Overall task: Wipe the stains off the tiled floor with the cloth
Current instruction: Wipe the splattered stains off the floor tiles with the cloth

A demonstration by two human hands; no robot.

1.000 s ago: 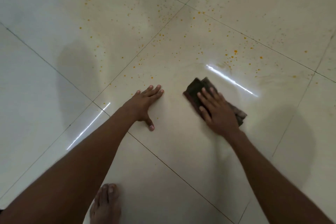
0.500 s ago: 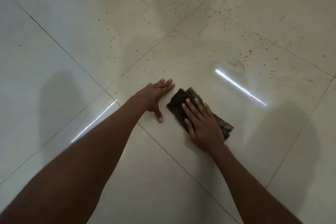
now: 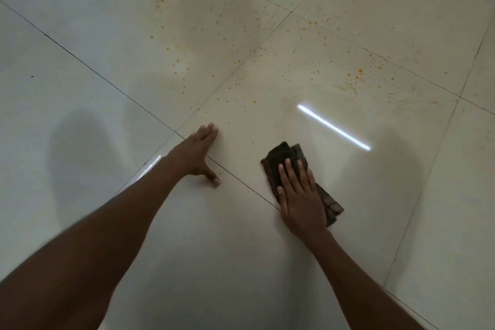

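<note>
A dark brown folded cloth (image 3: 284, 155) lies flat on the glossy cream tiled floor (image 3: 241, 262). My right hand (image 3: 301, 195) presses palm-down on the cloth, fingers together, covering its middle. My left hand (image 3: 197, 154) rests flat on the tiles to the left, fingers straight, thumb spread, holding nothing. Small orange stains (image 3: 356, 75) speckle the tiles beyond both hands, with a smeared yellowish patch (image 3: 345, 87) at the right. More orange specks (image 3: 182, 67) dot the tile farther left.
Dark grout lines (image 3: 107, 80) cross the floor diagonally. A bright strip of reflected light (image 3: 333, 127) lies just beyond the cloth. Soft shadows fall on the tiles at left and right.
My right hand has slid the cloth back toward me and rightward, away from my left hand. The view has shifted, and my left hand stays planted on the floor.
</note>
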